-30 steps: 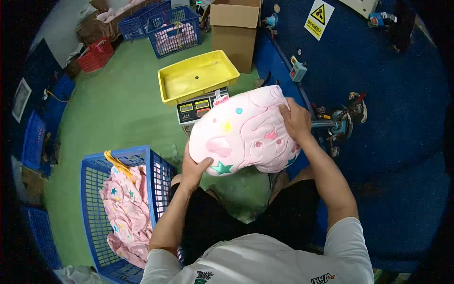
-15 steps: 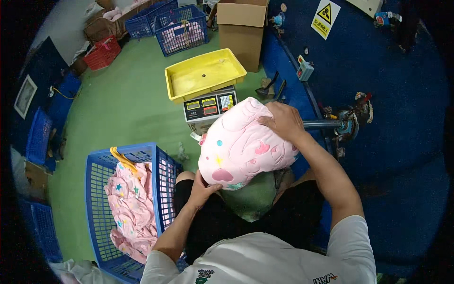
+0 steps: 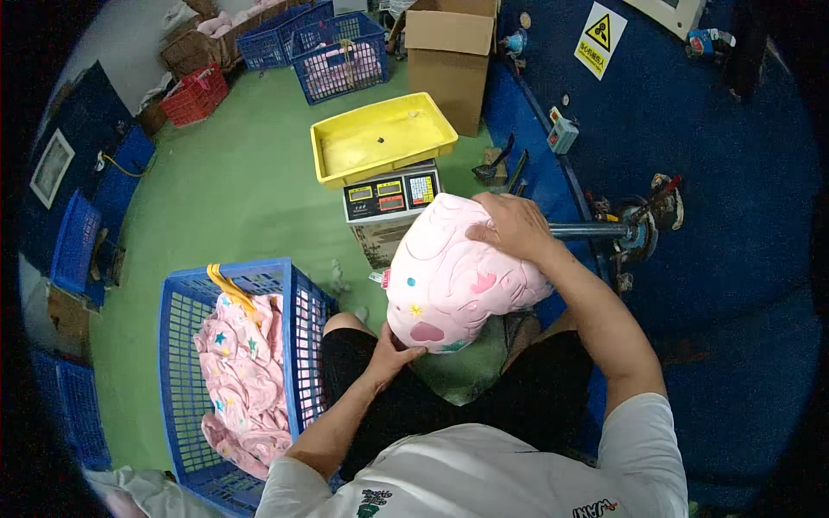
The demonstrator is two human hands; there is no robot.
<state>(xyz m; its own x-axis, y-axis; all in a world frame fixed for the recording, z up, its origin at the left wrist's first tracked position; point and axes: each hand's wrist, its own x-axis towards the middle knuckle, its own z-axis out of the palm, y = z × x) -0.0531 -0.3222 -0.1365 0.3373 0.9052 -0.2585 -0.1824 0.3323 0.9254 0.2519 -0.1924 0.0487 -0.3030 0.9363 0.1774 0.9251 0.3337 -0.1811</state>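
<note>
A puffy pink plush cushion [image 3: 449, 281], decorated with hearts, a star and dots, is held above my lap between both hands. My left hand [image 3: 393, 352] grips its lower left edge, thumb on top and the other fingers underneath. Across its upper right edge lies my right hand [image 3: 516, 226], fingers bent over the fabric. A small red and white tag [image 3: 384, 278] sticks out at the cushion's left side. The metal tube [image 3: 591, 230] on the blue machine runs up to my right hand; whether its end sits inside the cushion is hidden.
At my left stands a blue basket [image 3: 289, 345] holding pink patterned fabric covers [image 3: 242, 371]. Ahead, a yellow tray [image 3: 389, 164] rests on a digital scale [image 3: 393, 192]. Beyond are a cardboard box [image 3: 445, 78] and a blue crate [image 3: 341, 56]. A blue machine wall [image 3: 717, 328] borders the right.
The cushion's left side has moved right, toward the tube, and its top has dipped. My left hand has gone right with it, while my right hand keeps nearly the same place.
</note>
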